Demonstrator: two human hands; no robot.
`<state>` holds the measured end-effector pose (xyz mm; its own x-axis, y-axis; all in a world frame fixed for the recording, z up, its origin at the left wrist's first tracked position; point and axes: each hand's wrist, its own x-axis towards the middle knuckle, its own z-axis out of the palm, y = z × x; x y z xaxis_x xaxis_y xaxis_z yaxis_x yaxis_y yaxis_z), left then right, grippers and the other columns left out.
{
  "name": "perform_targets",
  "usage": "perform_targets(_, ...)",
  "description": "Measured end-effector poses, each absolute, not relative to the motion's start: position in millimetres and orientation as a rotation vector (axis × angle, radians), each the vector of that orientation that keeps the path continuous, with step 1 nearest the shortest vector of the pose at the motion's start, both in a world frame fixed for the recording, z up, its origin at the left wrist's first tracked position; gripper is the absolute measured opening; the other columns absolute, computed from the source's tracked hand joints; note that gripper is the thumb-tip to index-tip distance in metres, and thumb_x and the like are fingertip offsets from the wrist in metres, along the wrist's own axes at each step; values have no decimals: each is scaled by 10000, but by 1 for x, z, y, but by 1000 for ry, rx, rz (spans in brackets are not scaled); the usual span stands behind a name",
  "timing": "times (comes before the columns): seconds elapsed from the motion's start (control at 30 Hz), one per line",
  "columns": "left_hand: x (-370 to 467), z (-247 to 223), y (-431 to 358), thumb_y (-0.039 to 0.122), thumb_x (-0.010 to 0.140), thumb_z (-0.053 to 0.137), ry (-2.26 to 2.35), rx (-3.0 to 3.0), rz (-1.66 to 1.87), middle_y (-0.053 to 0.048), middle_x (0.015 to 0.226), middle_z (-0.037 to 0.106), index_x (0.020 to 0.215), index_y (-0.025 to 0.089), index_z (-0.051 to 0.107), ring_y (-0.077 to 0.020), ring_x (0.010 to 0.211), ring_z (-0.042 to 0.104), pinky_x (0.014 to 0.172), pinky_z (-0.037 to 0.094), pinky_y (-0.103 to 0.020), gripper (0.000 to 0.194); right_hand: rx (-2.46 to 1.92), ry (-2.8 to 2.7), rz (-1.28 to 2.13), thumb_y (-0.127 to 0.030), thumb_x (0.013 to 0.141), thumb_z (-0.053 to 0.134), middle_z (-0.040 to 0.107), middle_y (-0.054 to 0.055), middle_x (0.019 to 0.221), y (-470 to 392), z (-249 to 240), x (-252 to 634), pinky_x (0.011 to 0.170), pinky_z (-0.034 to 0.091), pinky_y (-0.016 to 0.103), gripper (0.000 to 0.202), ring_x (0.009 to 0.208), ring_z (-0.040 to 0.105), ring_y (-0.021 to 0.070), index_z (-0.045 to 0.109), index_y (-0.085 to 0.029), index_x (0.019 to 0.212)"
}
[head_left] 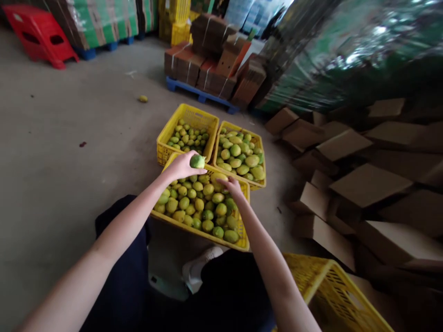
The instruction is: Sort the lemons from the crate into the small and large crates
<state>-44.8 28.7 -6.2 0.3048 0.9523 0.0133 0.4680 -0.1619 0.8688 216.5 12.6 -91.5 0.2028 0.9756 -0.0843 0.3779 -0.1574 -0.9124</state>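
Between the thumb and fingers of my left hand is a green lemon, held above the far rim of the nearest yellow crate. My right hand grips a larger yellow lemon over the same crate, towards its right side. Many yellow and green lemons fill this crate below both hands. Just beyond it stand two more yellow crates: the left one holds smaller lemons, and the right one holds larger ones.
Open cardboard boxes are heaped on the right. Another yellow crate stands beside my right leg. Bundled flat cartons rest on a blue pallet ahead. A red stool is far left, and one lemon lies on the floor.
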Motion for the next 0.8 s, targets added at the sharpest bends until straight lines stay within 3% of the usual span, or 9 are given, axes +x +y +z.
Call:
perform_targets(0.07, -34, -5, 35, 387, 680, 841, 1177, 1423, 837, -56, 990, 734, 1139, 195, 603, -205, 882, 706, 846, 572, -361, 552, -1590, -1216, 945, -505, 651, 796, 660, -4, 781, 13, -52, 222, 623, 497, 300, 437, 705, 615, 179, 583, -203, 883)
perform_targets(0.13, -21, -2, 38, 292, 723, 793, 1045, 1120, 920, -55, 988, 735, 1119, 196, 599, -168, 826, 713, 846, 587, -353, 451, -1427, -1103, 942, -437, 551, 860, 669, -13, 870, 4, -21, 223, 698, 526, 307, 548, 766, 634, 181, 550, -234, 954)
perform_targets(0.27, -2, -2, 33, 188, 782, 681, 862, 938, 985, -65, 1030, 740, 1057, 191, 623, -162, 872, 734, 931, 583, -360, 282, -1289, -1041, 884, -343, 489, 881, 654, -25, 911, -27, 0, 208, 719, 534, 316, 634, 794, 629, 187, 510, -268, 998)
perform_targets(0.33, 3, -3, 25, 209, 767, 716, 846, 990, 974, -78, 1072, 740, 1073, 187, 629, -188, 918, 739, 956, 577, -382, 319, -1311, -1070, 943, -339, 489, 878, 631, -43, 802, -36, 0, 197, 663, 521, 312, 636, 713, 600, 181, 548, -258, 1027)
perform_targets(0.43, 10, -7, 12, 250, 632, 866, 923, 1183, 1051, -92, 1162, 727, 1127, 200, 637, -244, 1075, 703, 1020, 538, -404, 548, -1276, -1125, 1026, -351, 515, 880, 633, -42, 766, -40, 1, 183, 634, 524, 312, 615, 665, 586, 174, 583, -251, 1044)
perform_targets(0.53, 20, -8, 1, 303, 557, 921, 978, 1278, 1160, -107, 1209, 710, 1144, 201, 639, -269, 1154, 661, 1033, 521, -395, 660, -1245, -1018, 884, -426, 534, 888, 630, -30, 769, -35, 10, 177, 634, 533, 311, 565, 668, 581, 168, 558, -245, 956)
perform_targets(0.63, 30, -2, -5, 356, 588, 903, 947, 1249, 1215, -97, 1205, 711, 1157, 210, 634, -257, 1136, 669, 999, 536, -367, 646, -1237, -922, 750, -527, 580, 864, 606, -22, 740, -30, 22, 179, 619, 517, 301, 526, 656, 560, 156, 538, -227, 863)
perform_targets(0.8, 40, 9, -8, 415, 688, 826, 873, 1220, 1292, -76, 1233, 705, 1225, 226, 606, -238, 1183, 650, 1034, 513, -337, 610, -1186, -1072, 617, -535, 604, 841, 623, -2, 791, -25, 36, 175, 606, 487, 284, 513, 666, 542, 154, 649, -203, 945)
